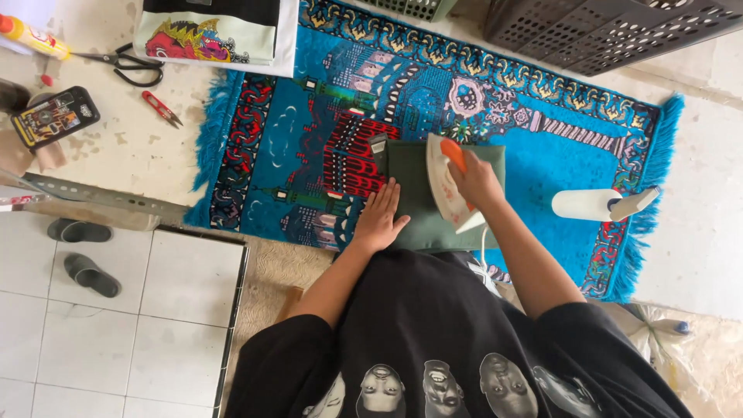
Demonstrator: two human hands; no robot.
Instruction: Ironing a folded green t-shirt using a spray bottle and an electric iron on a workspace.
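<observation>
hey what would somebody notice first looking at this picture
The bright blue patterned rug with fringed edges fills the middle of the floor. On it lies a folded green cloth: the left hand presses flat on its left side while the right hand grips the orange handle of a white clothes iron on top of it.

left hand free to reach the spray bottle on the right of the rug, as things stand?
Probably not easily. The left hand lies flat on the green cloth; the spray bottle lies far on the other side, past the right hand holding the iron, so that arm blocks the way.
</observation>
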